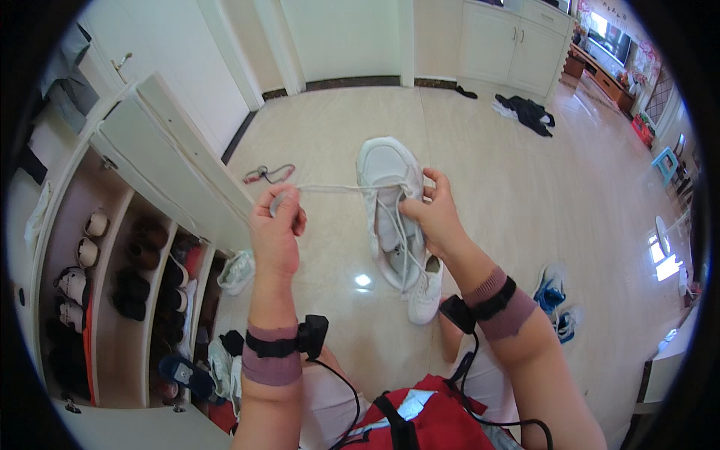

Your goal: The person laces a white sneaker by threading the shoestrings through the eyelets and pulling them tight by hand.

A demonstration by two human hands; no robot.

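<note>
A white lace-up shoe (388, 163), toe pointing away from me, is held up in front of me by my right hand (436, 216), which grips its right side near the eyelets. My left hand (281, 216) pinches the white shoelace (332, 188), drawn taut sideways from the upper eyelets. The other part of the lace hangs loosely over the tongue and the shoe's opening. A second white shoe (424, 295) is partly behind the held one, low on its right side.
At left stands an open shoe cabinet (140, 337) full of footwear, with more shoes (222, 360) beside it. A cord with red ends (269, 174) lies on the floor. Blue and white shoes (554, 298) are at right; dark clothing (529, 112) lies near the white cupboard (512, 45).
</note>
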